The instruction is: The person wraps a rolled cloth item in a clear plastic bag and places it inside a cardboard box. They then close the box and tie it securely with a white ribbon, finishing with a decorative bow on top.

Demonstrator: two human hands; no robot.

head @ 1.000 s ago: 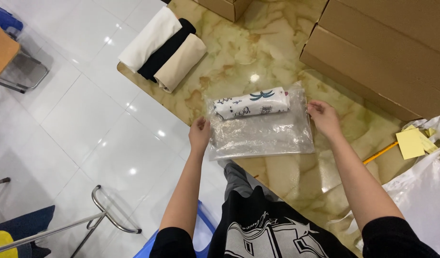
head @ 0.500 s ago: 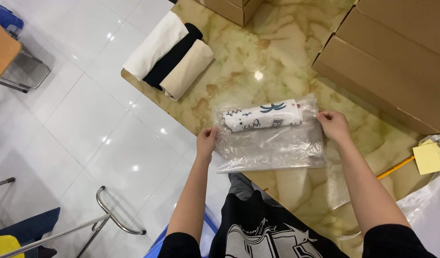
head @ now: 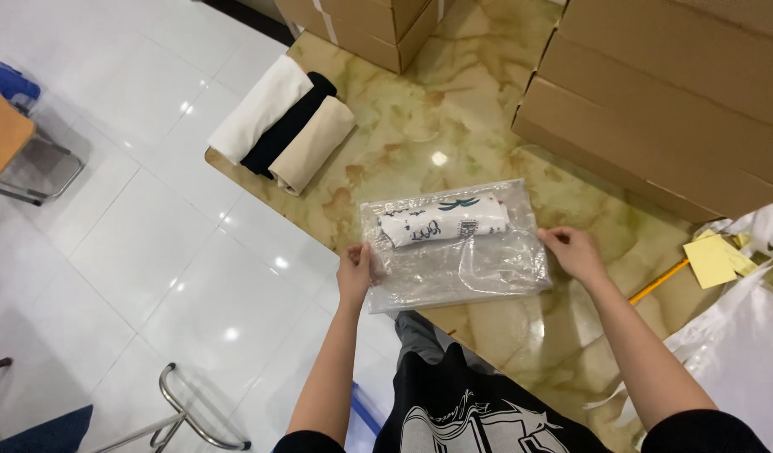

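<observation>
Rolled white printed garment already sits inside the clear plastic bag at frame centre on the marble table. Left hand pinches the bag's left edge, right hand pinches its right edge, both closed on plastic. Bag looks unsealed; three rolled garments upper left remain unbagged.

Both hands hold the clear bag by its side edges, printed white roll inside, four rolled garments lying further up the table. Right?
Not quite: the head view shows three rolled garments further up the table, white, black and beige, not four. The rest holds: left hand and right hand hold the clear bag by its side edges, printed white roll inside.
</observation>
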